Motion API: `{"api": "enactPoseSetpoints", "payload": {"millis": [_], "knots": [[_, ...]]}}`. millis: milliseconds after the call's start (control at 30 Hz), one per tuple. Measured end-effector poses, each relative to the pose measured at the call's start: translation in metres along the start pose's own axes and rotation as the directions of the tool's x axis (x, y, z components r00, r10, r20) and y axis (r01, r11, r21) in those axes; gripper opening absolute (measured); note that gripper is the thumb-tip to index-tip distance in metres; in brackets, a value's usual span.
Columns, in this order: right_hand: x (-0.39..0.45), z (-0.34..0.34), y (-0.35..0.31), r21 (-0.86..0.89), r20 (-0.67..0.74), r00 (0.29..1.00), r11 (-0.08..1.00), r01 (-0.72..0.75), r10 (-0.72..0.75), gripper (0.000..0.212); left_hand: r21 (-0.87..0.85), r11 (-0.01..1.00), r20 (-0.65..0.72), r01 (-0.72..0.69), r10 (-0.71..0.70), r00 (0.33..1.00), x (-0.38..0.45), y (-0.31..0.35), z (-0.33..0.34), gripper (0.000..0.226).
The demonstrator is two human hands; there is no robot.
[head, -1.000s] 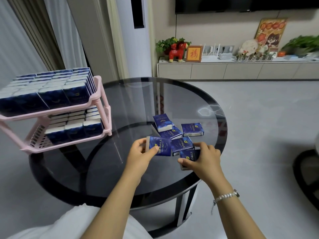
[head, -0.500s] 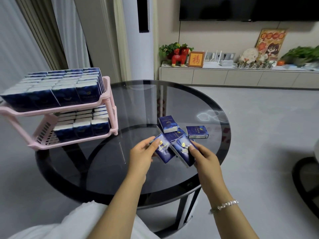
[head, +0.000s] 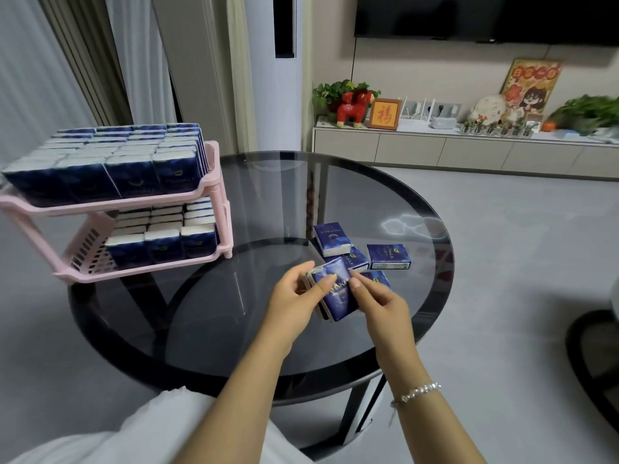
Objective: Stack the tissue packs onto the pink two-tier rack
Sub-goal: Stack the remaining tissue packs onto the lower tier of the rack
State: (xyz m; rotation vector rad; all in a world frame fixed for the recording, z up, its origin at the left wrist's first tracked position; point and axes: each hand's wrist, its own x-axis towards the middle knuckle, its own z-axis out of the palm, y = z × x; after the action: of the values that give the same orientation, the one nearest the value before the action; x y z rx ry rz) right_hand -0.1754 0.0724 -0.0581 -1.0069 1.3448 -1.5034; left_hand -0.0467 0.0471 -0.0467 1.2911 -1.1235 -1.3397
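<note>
Two tissue packs (head: 335, 293) held together above the glass table (head: 234, 296), face against face, tilted, short edge toward the body

Left hand (head: 294, 299) curled round the near-left side of the bundle, thumb tip lying on the printed front, remaining fingers hidden behind; right hand (head: 378, 303) pinching the opposite long edge, thumb tip pressed on the front just beside the left thumb, other fingers tucked under and partly out of sight

Beyond the fingertips, a small heap of loose packs (head: 351, 252) lying flat on the glass: one propped atop another, one just to the right of them, another mostly hidden behind the right knuckles

Well off to the left of the left hand, a pink rack (head: 207, 195), both shelves lined with upright packs, the lower shelf with a bare strip at its left end

Judged from the look: light, soft, squashy under pressure, wrapped in thin glossy film likely to slide pack against pack, so a two-pack bundle could shear apart if held by the faces only. Better gripped across the long edges with thumb on one side and fingers on the other, squeezing just enough to keep both aligned. Not fragile; a drop would cost only time

Probably bound next for the gap on the lower shelf, set down upright beside the row
</note>
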Motion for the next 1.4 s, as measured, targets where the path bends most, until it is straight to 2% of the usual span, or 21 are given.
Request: {"api": "enactPoseSetpoints", "payload": {"millis": [67, 133, 167, 233, 267, 367, 500, 567, 667, 900, 1033, 1167, 1400], "knots": [[0.012, -0.011, 0.004, -0.289, -0.08, 0.991, 0.954, 0.076, -0.103, 0.022, -0.021, 1.0, -0.042, 0.0, -0.001, 0.999, 0.002, 0.001, -0.003, 0.051], [0.027, -0.022, 0.006, -0.61, -0.098, 0.982, 0.789, 0.067, -0.159, 0.032, -0.046, 0.999, -0.064, -0.003, 0.0, 0.998, 0.004, 0.002, -0.007, 0.05], [0.032, -0.026, 0.004, -0.713, -0.083, 0.986, 0.7, 0.044, -0.146, 0.038, -0.041, 0.999, -0.073, -0.007, 0.004, 0.997, 0.004, 0.002, -0.008, 0.05], [0.04, -0.033, 0.0, -0.805, -0.027, 0.997, 0.593, 0.02, -0.07, 0.051, -0.029, 1.0, -0.096, -0.009, 0.006, 0.995, 0.004, 0.002, -0.01, 0.049], [0.043, -0.034, -0.002, -0.812, 0.01, 1.0, 0.583, 0.019, -0.019, 0.056, -0.038, 0.999, -0.104, -0.007, 0.003, 0.995, 0.003, 0.002, -0.01, 0.048], [0.049, -0.035, -0.005, -0.774, 0.081, 0.991, 0.633, -0.005, 0.107, 0.059, -0.076, 0.997, -0.107, 0.007, -0.015, 0.994, 0.003, 0.003, -0.009, 0.042], [0.055, -0.035, -0.004, -0.823, 0.115, 0.976, 0.569, -0.011, 0.186, 0.07, -0.088, 0.996, -0.134, 0.015, -0.027, 0.991, 0.004, 0.003, -0.01, 0.035], [0.055, -0.034, -0.008, -0.833, 0.137, 0.966, 0.554, -0.008, 0.22, 0.064, -0.089, 0.996, -0.136, 0.016, -0.028, 0.99, 0.003, 0.003, -0.011, 0.031], [0.049, -0.034, -0.011, -0.773, 0.157, 0.961, 0.634, -0.023, 0.227, 0.05, -0.078, 0.997, -0.134, 0.011, -0.022, 0.991, 0.002, 0.003, -0.014, 0.025], [0.033, -0.028, -0.006, -0.509, 0.151, 0.977, 0.859, -0.055, 0.151, 0.029, -0.1, 0.995, -0.174, 0.006, -0.024, 0.984, 0.0, 0.004, -0.018, 0.023], [0.026, -0.028, -0.013, -0.315, 0.11, 0.99, 0.948, -0.051, 0.09, 0.031, -0.116, 0.993, -0.173, 0.002, -0.023, 0.985, 0.0, 0.005, -0.02, 0.029], [0.024, -0.027, -0.021, -0.182, 0.108, 0.992, 0.982, -0.042, 0.062, 0.028, -0.138, 0.99, -0.174, -0.013, -0.011, 0.985, 0.001, 0.004, -0.021, 0.032], [0.028, -0.026, -0.037, -0.213, 0.19, 0.982, 0.976, 0.041, 0.001, 0.031, -0.113, 0.994, -0.106, -0.003, -0.01, 0.994, 0.0, 0.005, -0.023, 0.058]]}}
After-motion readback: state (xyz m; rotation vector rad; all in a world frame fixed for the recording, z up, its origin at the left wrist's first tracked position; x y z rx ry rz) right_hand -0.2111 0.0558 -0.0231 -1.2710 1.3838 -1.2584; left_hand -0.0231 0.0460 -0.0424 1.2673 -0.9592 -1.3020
